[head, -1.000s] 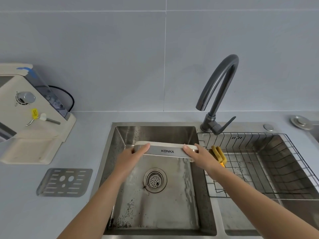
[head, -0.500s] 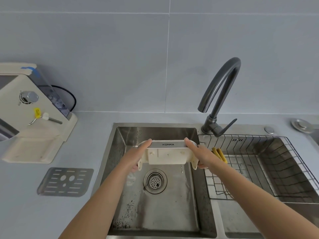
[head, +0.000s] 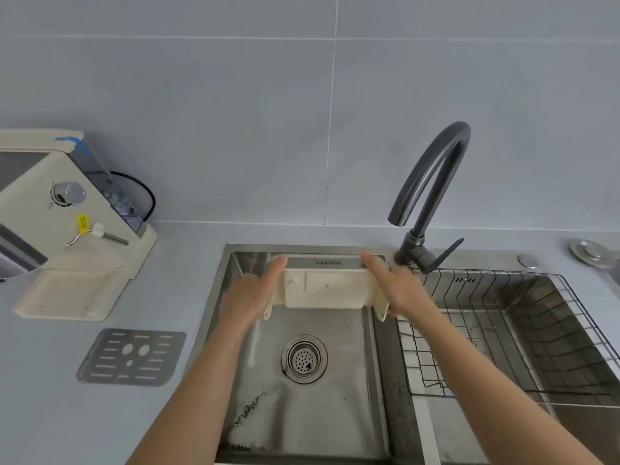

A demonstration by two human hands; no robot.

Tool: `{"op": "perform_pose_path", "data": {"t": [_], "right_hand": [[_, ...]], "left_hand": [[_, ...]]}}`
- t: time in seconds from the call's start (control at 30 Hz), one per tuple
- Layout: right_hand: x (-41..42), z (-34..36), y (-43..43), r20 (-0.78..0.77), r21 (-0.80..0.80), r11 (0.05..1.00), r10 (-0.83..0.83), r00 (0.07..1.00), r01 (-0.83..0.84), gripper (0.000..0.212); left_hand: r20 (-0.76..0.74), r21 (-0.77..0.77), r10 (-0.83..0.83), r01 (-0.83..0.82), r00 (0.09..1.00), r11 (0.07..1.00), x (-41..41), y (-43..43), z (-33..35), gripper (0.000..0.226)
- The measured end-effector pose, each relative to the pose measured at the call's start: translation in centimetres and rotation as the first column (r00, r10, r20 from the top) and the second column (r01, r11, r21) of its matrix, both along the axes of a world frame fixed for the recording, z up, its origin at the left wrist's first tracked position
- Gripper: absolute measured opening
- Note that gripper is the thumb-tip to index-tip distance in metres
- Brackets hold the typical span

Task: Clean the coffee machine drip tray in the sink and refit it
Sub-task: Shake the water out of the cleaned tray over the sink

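The cream drip tray (head: 327, 286) is held over the left sink basin (head: 322, 414), turned so its underside faces me and its silver front strip points up and away. My left hand (head: 250, 293) grips its left end, thumb along the top edge. My right hand (head: 396, 286) grips its right end the same way. The metal drip grate (head: 132, 357) lies flat on the counter left of the sink. The cream coffee machine (head: 63, 229) stands at the far left with its tray bay bare.
A dark curved faucet (head: 432, 196) rises behind the sink, its spout over the tray's right end. A wire rack (head: 503, 323) fills the right basin. The drain strainer (head: 304, 359) sits mid-basin, with dark specks on the basin floor near the front.
Both hands have lifted the tray toward the back of the basin and tipped it further, so its underside now faces me.
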State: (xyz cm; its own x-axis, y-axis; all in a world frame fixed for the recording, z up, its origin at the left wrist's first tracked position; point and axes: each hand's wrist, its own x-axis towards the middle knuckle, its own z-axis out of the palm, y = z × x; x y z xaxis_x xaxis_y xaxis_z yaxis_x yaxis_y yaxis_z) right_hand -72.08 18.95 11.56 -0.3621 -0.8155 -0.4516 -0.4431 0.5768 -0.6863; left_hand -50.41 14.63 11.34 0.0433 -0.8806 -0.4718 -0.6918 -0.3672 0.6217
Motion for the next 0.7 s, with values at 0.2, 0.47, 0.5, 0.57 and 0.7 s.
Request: {"op": "perform_pose_path", "data": {"t": [0.2, 0.47, 0.5, 0.57, 0.7], "right_hand": [[1.6, -3.7, 1.7, 0.188, 0.391, 0.919, -0.030, 0.982, -0.046, 0.096], [0.0, 1.6, 0.1, -0.066, 0.007, 0.999, 0.041, 0.997, -0.041, 0.090], [0.0, 1.0, 0.4, -0.072, -0.001, 1.000, 0.029, 0.997, -0.029, 0.089], [0.3, -1.4, 1.5, 0.035, 0.155, 0.987, -0.044, 0.998, 0.038, 0.089], [1.1, -5.5, 4.0, 0.238, 0.486, 0.873, -0.086, 0.967, -0.043, 0.097]], "left_hand": [[-0.051, 0.471, 0.003, 0.022, 0.999, 0.882, -0.8, 2.2, -2.1, 0.087], [0.102, 0.032, -0.064, 0.061, 0.993, 0.998, -0.5, -1.2, 1.2, 0.098], [0.157, -0.003, -0.081, 0.082, 0.984, 0.997, -0.6, -1.1, 0.7, 0.102], [0.172, 0.101, -0.102, 0.086, 0.980, 0.991, -1.0, -0.2, -1.3, 0.112], [-0.014, 0.565, 0.011, -0.001, 1.000, 0.825, -0.9, 2.9, -4.1, 0.097]]}}
